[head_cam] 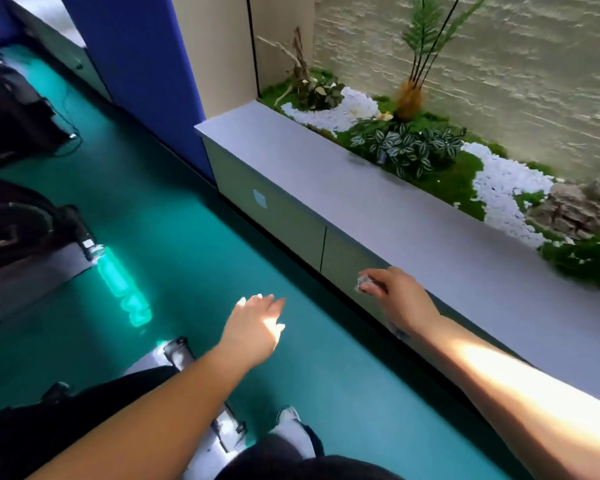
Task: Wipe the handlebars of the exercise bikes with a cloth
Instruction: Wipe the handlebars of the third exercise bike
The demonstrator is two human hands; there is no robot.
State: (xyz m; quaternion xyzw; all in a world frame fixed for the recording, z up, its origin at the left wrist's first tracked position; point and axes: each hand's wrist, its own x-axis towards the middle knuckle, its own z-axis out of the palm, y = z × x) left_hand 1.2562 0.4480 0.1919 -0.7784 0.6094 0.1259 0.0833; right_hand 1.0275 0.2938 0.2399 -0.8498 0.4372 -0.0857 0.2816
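Between the right hand's (397, 294) curled fingers (371, 288) a small, crumpled grey-white wad is sitting, pinched against the thumb; it is probably the cloth (361, 283), though it is too small and blurred to be sure. That hand is hanging in front of the grey cabinet face, just below the edge of the long grey ledge (413, 216), and its bare forearm is catching a bright stripe of sunlight. To the left of it, well apart, the left hand (255, 327) is reaching out over the teal floor (194, 244) with its fingers (257, 299) straight and relaxed, holding nothing and touching nothing.

Beyond the right fingers, on the far side of the ledge, a planter bed (447, 174) is showing moss, white pebbles (499, 188), striped-leaf plants (406, 147), a fern and a grey rock (575, 206) against a rough pale wall. Left of the ledge a blue panel (136, 64) is standing upright.

Far to the left of the left fingers, dark machines, apparently the exercise bikes (18, 233), are sitting at the frame's edge; their handlebars are not visible. A glowing patch of light (122, 289) is lying on the floor beside one of them. Below the left forearm a silver-grey machine base (177, 351) is resting on the floor, and a pale shoe (291, 431) and dark trousers are showing near the bottom edge.
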